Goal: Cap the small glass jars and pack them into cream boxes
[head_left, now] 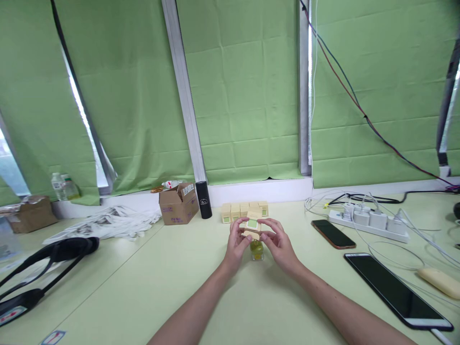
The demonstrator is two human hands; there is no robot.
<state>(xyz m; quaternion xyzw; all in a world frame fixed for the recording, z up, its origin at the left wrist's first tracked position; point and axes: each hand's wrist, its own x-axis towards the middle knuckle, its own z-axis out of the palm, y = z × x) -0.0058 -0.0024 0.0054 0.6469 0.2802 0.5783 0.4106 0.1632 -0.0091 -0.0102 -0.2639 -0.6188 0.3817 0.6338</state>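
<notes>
Between both hands is a small beige cardboard box (252,223) with a pale green panel; a flap at its near end stands out toward me. My left hand (235,245) grips its left side, thumb at the flap. From the right, my right hand (281,244) pinches the same box with thumb and fingers. Just below the box, a small glass bottle (257,251) of yellow-green liquid stands upright on the table, its top partly hidden. Behind the hands, several similar beige boxes (235,211) stand in a row.
A brown carton (178,205) and a black cylinder (203,200) stand at the back. Right are a phone (333,234), a larger phone (397,290), a power strip (370,225) and loose cables. Black straps (50,254) and a white heap (108,223) lie left.
</notes>
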